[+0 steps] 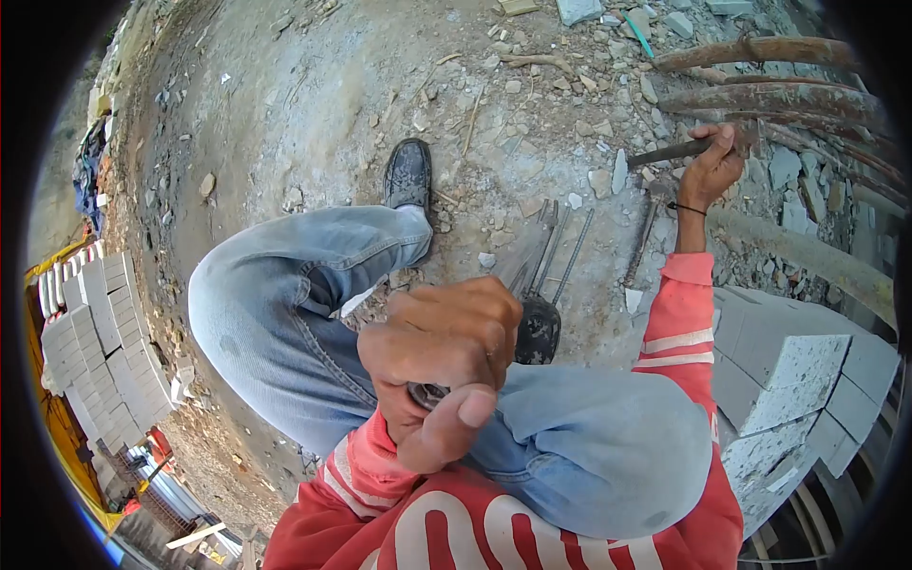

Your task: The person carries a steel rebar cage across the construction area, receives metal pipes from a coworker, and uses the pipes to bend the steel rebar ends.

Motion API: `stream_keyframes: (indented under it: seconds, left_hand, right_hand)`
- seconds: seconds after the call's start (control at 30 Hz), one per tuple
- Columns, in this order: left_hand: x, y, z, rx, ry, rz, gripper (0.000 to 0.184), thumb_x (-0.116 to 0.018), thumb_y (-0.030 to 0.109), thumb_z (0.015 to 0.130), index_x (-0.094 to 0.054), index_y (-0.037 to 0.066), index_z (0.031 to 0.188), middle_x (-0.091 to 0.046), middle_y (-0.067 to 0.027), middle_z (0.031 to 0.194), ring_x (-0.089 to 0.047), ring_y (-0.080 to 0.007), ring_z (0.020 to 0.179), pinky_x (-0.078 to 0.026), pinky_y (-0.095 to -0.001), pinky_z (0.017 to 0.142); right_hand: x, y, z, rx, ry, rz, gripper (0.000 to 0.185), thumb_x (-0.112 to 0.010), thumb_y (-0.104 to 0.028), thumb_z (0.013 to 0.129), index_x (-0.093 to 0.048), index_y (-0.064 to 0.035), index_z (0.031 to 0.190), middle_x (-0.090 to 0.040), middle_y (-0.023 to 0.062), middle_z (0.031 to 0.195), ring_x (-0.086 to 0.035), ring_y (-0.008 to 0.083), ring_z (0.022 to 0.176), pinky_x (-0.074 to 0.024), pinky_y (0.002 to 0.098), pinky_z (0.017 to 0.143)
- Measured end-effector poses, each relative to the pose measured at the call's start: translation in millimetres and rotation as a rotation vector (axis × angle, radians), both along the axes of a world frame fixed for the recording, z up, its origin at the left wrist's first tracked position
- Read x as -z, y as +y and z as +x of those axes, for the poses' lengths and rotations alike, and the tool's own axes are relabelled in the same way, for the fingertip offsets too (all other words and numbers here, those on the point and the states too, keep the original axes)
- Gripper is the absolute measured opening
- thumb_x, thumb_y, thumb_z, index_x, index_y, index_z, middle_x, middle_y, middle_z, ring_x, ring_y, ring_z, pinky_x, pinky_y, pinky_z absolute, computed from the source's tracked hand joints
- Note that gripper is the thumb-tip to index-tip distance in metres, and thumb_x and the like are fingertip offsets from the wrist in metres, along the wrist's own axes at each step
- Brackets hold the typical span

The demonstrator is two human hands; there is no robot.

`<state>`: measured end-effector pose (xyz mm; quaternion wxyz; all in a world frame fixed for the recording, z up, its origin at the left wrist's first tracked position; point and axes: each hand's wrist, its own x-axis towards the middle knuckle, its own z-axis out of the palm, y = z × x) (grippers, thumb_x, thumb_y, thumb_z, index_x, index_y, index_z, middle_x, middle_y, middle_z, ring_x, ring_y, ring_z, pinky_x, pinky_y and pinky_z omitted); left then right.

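Near the middle of the head view, my left hand (442,356) is closed in a fist in front of my jeans (285,313). The end of a round, dark object (427,391) shows inside its grip; the rest is hidden. My right hand (711,171) is stretched out to the upper right, its fingers wrapped round a dark, long tool (665,152). This tool tapers towards the left, above the rubble. Thin ribbed metal rods (570,252) and a flat grey piece (525,258) are beside my right shoe (539,331).
My left shoe (408,174) is on dusty, stony ground (323,114). Rusty poles (769,98) lie at the upper right. Grey blocks (807,370) are stacked at the lower right, and more blocks (104,332) at the far left, near yellow sheeting (65,427).
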<state>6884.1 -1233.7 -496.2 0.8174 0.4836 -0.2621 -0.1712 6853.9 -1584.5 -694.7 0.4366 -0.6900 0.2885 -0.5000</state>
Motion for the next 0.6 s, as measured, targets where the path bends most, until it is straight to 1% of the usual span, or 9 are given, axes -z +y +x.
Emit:
stream_keyframes:
  seconds: [0.03,0.1,0.17,0.23,0.27,0.33,0.43,0.5,0.6]
  left_hand:
    - [1.6,1.5,2.1,0.014,0.001,-0.023,0.034,-0.061,0.017,0.08,-0.044,0.006,0.053,-0.044,-0.0044,0.048,-0.041,-0.0214,0.042,-0.036,-0.0361,0.052]
    - [3.7,2.9,7.2,0.066,-0.024,-0.05,0.031,-0.062,0.014,0.077,-0.046,0.004,0.053,-0.045,-0.0052,0.049,-0.042,-0.0229,0.043,-0.036,-0.0367,0.051]
    - [3.1,-1.2,10.1,0.108,-0.048,-0.065,0.027,-0.062,0.012,0.073,-0.046,0.004,0.052,-0.046,-0.0051,0.05,-0.042,-0.0229,0.043,-0.037,-0.0365,0.051]
    - [4.8,-6.0,7.3,0.09,-0.058,-0.069,0.03,-0.061,0.015,0.075,-0.047,0.006,0.051,-0.046,-0.0033,0.047,-0.043,-0.0198,0.041,-0.039,-0.0351,0.05]
    - [5.3,-7.1,7.3,0.069,-0.09,-0.065,0.032,-0.061,0.018,0.078,-0.047,0.008,0.05,-0.047,-0.0015,0.045,-0.043,-0.0168,0.038,-0.04,-0.0336,0.05]
    - [2.2,-7.2,15.4,0.075,-0.08,-0.064,0.031,-0.062,0.017,0.076,-0.048,0.007,0.05,-0.047,-0.002,0.046,-0.043,-0.0171,0.038,-0.041,-0.033,0.049]
    - [1.4,-12.1,28.7,0.129,-0.165,-0.129,0.03,-0.054,0.009,0.078,-0.045,0.014,0.05,-0.039,0.0023,0.048,-0.034,-0.0171,0.039,-0.024,-0.0325,0.041]
    - [2.7,-8.9,25.0,0.104,-0.098,-0.122,0.03,-0.056,0.011,0.079,-0.046,0.013,0.051,-0.039,0.002,0.049,-0.034,-0.0174,0.039,-0.024,-0.0325,0.041]
    - [8.0,-4.6,29.3,0.129,-0.026,-0.12,0.031,-0.056,0.018,0.086,-0.05,0.012,0.056,-0.043,0.0006,0.052,-0.037,-0.0183,0.04,-0.026,-0.0324,0.041]
  right_hand:
    - [-3.3,-16.1,15.3,-0.003,0.058,-0.018,0.045,-0.048,-0.038,0.104,-0.058,0.003,0.088,-0.059,0.0074,0.073,-0.055,0.0149,0.061,-0.0475,0.0307,0.059]
    - [-38.8,-20.0,54.4,-0.103,-0.085,0.033,0.045,-0.048,-0.041,0.103,-0.056,0.0019,0.092,-0.052,0.005,0.066,-0.05,0.0134,0.054,-0.0435,0.0304,0.05]
    - [-61.3,-32.8,92.6,-0.114,0.004,0.127,0.042,-0.048,-0.041,0.103,-0.051,0.0004,0.094,-0.047,0.0047,0.063,-0.048,0.0133,0.053,-0.0395,0.0284,0.046]
    - [-54.2,-49.5,131.5,-0.221,0.059,0.279,0.04,-0.051,-0.04,0.102,-0.048,-0.0017,0.092,-0.046,0.0051,0.062,-0.046,0.0135,0.051,-0.0381,0.0287,0.044]
    - [-53.8,-55.1,144.4,-0.389,0.12,0.469,0.039,-0.053,-0.041,0.101,-0.046,-0.0025,0.095,-0.042,0.0025,0.063,-0.043,0.0116,0.051,-0.037,0.0274,0.045]
    - [-39.4,-50.5,168.9,-0.509,0.194,0.725,0.039,-0.056,-0.041,0.099,-0.045,-0.004,0.096,-0.038,-0.0005,0.064,-0.039,0.0095,0.051,-0.0354,0.0257,0.045]
    - [43.2,-55.2,200.9,-0.396,0.266,0.806,0.038,-0.055,-0.04,0.099,-0.045,-0.0042,0.09,-0.04,0.0018,0.063,-0.041,0.0113,0.049,-0.0356,0.0267,0.044]
    - [82.1,-55.7,204.6,-0.325,0.322,0.826,0.039,-0.052,-0.039,0.101,-0.046,-0.0037,0.086,-0.044,0.0044,0.061,-0.043,0.0133,0.048,-0.0363,0.028,0.042]
    - [119.6,-50.2,203.6,-0.317,0.359,0.953,0.035,-0.057,-0.038,0.098,-0.045,-0.0061,0.091,-0.039,-0.0003,0.065,-0.038,0.0096,0.049,-0.0337,0.0256,0.042]
